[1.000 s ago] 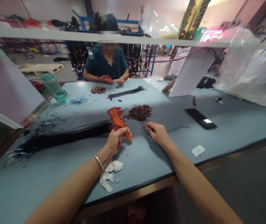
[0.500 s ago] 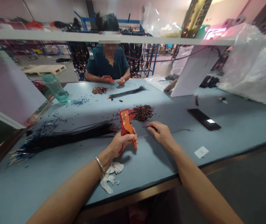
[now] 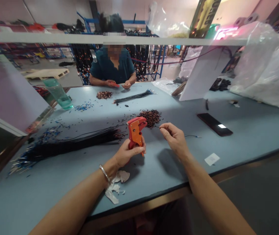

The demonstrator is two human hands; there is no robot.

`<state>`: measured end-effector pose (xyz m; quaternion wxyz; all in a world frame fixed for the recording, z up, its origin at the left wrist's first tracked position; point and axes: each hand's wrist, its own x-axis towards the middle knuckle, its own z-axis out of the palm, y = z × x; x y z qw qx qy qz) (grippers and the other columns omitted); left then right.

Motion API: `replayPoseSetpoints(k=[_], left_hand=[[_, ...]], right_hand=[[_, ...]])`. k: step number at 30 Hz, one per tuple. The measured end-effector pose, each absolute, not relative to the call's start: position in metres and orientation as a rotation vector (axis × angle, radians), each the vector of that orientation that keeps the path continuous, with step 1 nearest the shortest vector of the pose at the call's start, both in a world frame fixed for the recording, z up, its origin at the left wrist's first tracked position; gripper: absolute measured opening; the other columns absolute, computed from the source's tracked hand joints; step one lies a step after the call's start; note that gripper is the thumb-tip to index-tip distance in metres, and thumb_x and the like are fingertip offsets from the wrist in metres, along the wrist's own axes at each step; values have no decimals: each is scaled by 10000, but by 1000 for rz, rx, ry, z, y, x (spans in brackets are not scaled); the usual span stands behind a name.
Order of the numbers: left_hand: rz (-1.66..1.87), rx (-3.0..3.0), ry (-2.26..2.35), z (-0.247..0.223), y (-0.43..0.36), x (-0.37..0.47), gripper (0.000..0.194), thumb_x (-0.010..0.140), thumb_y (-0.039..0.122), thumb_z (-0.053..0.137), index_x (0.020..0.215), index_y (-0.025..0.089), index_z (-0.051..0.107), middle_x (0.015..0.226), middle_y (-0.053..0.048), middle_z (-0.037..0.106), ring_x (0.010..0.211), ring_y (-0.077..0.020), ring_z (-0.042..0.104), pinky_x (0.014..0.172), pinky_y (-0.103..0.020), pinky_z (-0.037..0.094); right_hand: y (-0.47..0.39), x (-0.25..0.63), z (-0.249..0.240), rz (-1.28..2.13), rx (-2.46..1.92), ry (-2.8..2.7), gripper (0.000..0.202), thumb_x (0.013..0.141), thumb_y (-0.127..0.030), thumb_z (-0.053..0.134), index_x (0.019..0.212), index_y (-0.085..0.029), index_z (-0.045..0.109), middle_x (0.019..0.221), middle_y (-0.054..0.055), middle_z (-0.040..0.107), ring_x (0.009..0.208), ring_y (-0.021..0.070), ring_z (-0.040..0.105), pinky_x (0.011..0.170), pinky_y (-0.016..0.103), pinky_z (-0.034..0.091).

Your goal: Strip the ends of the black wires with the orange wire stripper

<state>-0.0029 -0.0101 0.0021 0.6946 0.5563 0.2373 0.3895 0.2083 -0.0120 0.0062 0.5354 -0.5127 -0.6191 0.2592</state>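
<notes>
My left hand is wrapped round the handles of a red and orange wire stripper, its head pointing up and to the right. Between the thumb and fingers of my right hand a thin black wire is pinched; one short end pokes out toward the stripper and the other trails to the right. The wire's end is apart from the stripper's jaws. Behind the stripper lies a heap of small black and copper offcuts. To the left of my left hand spreads a large bundle of black wires with blue and silver ends.
Across the table sits a co-worker holding a red tool, near a smaller wire bundle and offcut pile. A phone, a white label, crumpled tissue and a green bottle also lie or stand about.
The stripper's head has turned to the right, and its orange handle has drawn in closer to the red one. My right hand has moved slightly up and right with the wire.
</notes>
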Motion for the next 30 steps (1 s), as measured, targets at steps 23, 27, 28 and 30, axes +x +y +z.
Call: replayPoseSetpoints(k=[23, 27, 28, 30], left_hand=[[1222, 785, 573, 6, 3, -3, 232, 685, 253, 666, 872, 174, 553, 705, 2, 568, 676, -153, 585, 745, -344, 504], [1225, 800, 608, 5, 3, -2, 234, 680, 255, 667, 869, 173, 557, 710, 0, 573, 670, -153, 590, 746, -349, 509], [1226, 801, 602, 5, 3, -2, 230, 683, 252, 666, 870, 172, 559, 713, 0, 576, 672, -153, 594, 751, -349, 509], [1230, 793, 577, 4, 4, -2, 221, 689, 242, 666, 869, 171, 561, 712, 1, 582, 675, -154, 605, 756, -349, 508]], right_hand=[[-31, 183, 5, 789, -969, -2405, 135, 831, -244, 494, 788, -193, 611, 601, -34, 562, 530, 88, 447, 561, 205, 328], [-42, 163, 0, 527, -999, -2631, 110, 796, -214, 520, 748, -218, 620, 604, -16, 631, 505, 102, 476, 535, 223, 266], [-43, 159, -2, 444, -1046, -2663, 112, 793, -214, 523, 737, -217, 620, 614, -2, 649, 503, 110, 488, 529, 236, 245], [-41, 154, -7, 263, -1249, -2641, 121, 797, -233, 524, 734, -212, 625, 627, 31, 673, 500, 132, 511, 520, 263, 207]])
